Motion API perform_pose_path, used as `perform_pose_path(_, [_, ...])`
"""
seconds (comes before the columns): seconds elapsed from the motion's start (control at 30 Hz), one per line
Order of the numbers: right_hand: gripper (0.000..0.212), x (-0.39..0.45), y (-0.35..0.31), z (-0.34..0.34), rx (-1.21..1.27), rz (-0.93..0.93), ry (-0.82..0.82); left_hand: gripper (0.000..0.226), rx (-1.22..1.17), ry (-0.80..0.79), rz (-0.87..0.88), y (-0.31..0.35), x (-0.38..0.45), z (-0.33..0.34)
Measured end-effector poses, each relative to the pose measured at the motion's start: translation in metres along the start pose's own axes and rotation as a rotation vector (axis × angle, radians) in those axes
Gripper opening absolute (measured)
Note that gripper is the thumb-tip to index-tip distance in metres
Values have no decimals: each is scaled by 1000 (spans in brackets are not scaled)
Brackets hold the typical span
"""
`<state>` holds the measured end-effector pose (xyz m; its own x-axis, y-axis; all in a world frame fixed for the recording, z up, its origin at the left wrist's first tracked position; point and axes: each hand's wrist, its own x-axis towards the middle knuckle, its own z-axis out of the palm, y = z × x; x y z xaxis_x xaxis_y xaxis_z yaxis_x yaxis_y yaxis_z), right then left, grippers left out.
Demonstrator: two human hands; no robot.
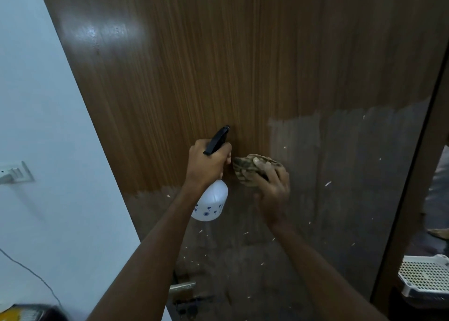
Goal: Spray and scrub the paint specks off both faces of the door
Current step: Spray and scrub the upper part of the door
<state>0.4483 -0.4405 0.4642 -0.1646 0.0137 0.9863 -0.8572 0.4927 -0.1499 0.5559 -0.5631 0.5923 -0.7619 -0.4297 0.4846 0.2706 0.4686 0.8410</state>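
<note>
Both hands are up against a brown wooden door (218, 65). The left hand (206, 165) is wrapped tight around the neck of a white spray bottle (211, 205). The bottle hangs down from the fist, and its black top (217, 139) points up toward 1 o'clock, very near the wood. Small blue marks dot the bottle's round body. Just beside it, at 3 o'clock, the right hand (269, 187) is closed on a dirty, bunched-up cloth (247, 166) and holds it against the door. The two hands are almost touching.

The door fills most of the view. Its top part looks clean and shiny, with thin lines running up and down. The part from 3 o'clock round to 6 o'clock looks dull and grey, and little white paint specks (328, 183) are scattered over it. A metal handle (182, 286) sits low at 6 o'clock.

Farther off, at 9 o'clock, a pale blue wall (36, 102) has a white switch (17, 173) on it. At 4 o'clock, past the door's edge, sits a white basket (425, 274) full of holes.
</note>
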Motion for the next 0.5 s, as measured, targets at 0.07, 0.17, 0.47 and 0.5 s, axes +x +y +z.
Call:
perform_pose_path(0.07, [16,30,10,0,27,-7,13,30,3,13,-3,2,1,5])
perform_pose_path(0.17, [27,100,20,-1,11,63,135,29,3,18,-2,5,3,17])
perform_pose_path(0.47, [8,14,55,-13,29,-86,-38,29,6,51,-22,11,2,47])
perform_pose_path(0.5, [14,33,58,-13,42,-68,-25,29,7,57,-26,12,3,49])
